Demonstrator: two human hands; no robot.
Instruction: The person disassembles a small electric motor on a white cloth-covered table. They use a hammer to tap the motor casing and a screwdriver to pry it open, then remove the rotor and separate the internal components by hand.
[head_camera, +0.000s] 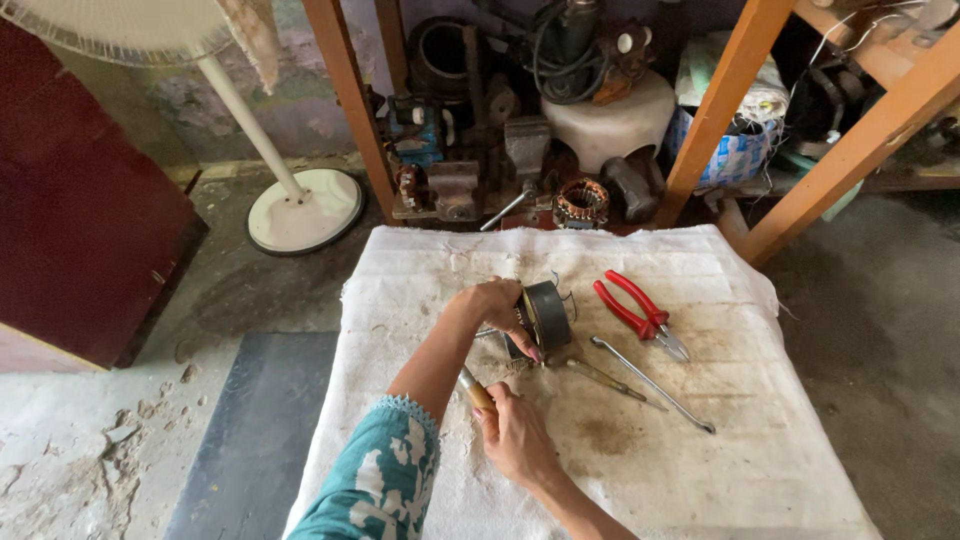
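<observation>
A person's left hand (497, 305) is closed over a round grey motor part (540, 316), steadying it on edge near the centre of a stained white cloth (700, 480) spread over the tabletop. The fingers curl round its near rim, so this grip is tight on the part. The right hand (517, 435), at about six o'clock from the part, is wrapped shut round the wooden handle of a tool (476, 388) that points up toward the part's lower edge (the working tip is hidden behind the left forearm). Red-handled pliers (637, 312) lie at three o'clock from the part, well apart from it. A thin metal rod (652, 384) and a screwdriver (604, 379) lie side by side at about four o'clock. Beyond the cloth, at twelve o'clock, a copper-wound stator (581, 203) sits among motor parts, and a white fan base (305, 210) stands on the floor at ten o'clock.
</observation>
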